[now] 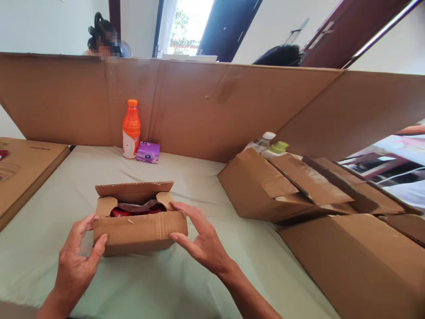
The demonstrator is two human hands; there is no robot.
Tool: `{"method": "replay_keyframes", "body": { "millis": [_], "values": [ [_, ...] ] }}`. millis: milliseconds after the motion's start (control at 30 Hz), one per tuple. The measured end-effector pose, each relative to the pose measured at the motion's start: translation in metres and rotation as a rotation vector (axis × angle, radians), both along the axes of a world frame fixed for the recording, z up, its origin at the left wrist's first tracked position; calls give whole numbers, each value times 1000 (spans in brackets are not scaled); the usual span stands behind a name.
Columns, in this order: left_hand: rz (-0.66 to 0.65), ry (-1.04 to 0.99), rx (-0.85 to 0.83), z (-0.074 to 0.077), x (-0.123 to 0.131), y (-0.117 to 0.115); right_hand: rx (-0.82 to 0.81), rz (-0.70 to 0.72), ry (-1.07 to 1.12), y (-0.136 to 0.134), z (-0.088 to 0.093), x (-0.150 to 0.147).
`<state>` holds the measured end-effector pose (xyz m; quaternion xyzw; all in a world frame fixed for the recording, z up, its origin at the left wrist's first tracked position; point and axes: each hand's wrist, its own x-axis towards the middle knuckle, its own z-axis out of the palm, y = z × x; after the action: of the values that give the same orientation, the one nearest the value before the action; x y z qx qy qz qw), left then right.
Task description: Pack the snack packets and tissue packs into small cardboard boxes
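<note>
A small brown cardboard box (139,234) stands on the pale green cloth with its top open. Its rear flap is raised, and the side flaps lean inward over the ends. Inside, red packaging (120,213) and a dark, shiny wrapper (139,206) show; most of the contents stay hidden. My left hand (78,250) grips the box's left end, thumb on the front face and fingers at the side. At the right end, my right hand (199,235) holds the box, thumb on the front and fingers by the top corner.
An orange bottle (131,128) and a purple tissue pack (148,152) stand before a cardboard partition (186,106). Larger cardboard boxes (328,252) fill the right side, with bottles (267,139) behind them. A flat carton (33,164) lies at left. Beyond the partition, a person's head shows.
</note>
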<state>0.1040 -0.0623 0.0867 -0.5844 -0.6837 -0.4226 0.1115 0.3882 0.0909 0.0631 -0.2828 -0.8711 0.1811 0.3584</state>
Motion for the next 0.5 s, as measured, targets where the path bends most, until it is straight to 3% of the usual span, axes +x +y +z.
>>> {"method": "replay_keyframes", "body": {
  "millis": [100,233,400,500],
  "values": [
    [7,-14,15,-6,4,3,21,-12,-46,13,14,-3],
    [-52,-46,16,-10,6,5,52,115,-123,32,23,-14],
    [-160,-80,-107,-19,-6,-5,4,199,-2,34,5,-15],
    [-222,-61,-219,-27,-16,-15,3,282,-40,30,-6,-7]
  ]
}}
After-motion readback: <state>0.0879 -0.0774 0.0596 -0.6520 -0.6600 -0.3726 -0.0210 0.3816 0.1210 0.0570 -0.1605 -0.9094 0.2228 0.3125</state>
